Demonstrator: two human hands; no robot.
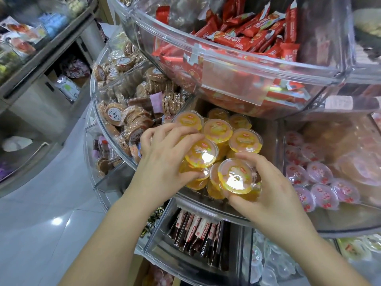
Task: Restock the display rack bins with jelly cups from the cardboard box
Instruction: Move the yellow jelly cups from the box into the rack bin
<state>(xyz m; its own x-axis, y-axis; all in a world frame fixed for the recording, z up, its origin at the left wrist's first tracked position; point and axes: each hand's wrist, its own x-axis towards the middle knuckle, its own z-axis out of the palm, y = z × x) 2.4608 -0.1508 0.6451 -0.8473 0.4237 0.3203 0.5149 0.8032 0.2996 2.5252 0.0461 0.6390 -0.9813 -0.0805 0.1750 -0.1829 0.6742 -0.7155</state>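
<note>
Jelly cups (226, 137) fill the middle clear bin (198, 195), your left hand (165, 162) pinching one at ten o'clock, your right hand (266, 188) another at four; light, probably slippery, film-lidded, so grip their rims.

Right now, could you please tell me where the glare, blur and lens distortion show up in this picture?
Head view: glare sits on the foil lid of the jelly cup in the right hand and the one under the left hand; a light reflects off the floor; the red packets and left shelves are blurred; the wide lens bows the bin rim.
</note>
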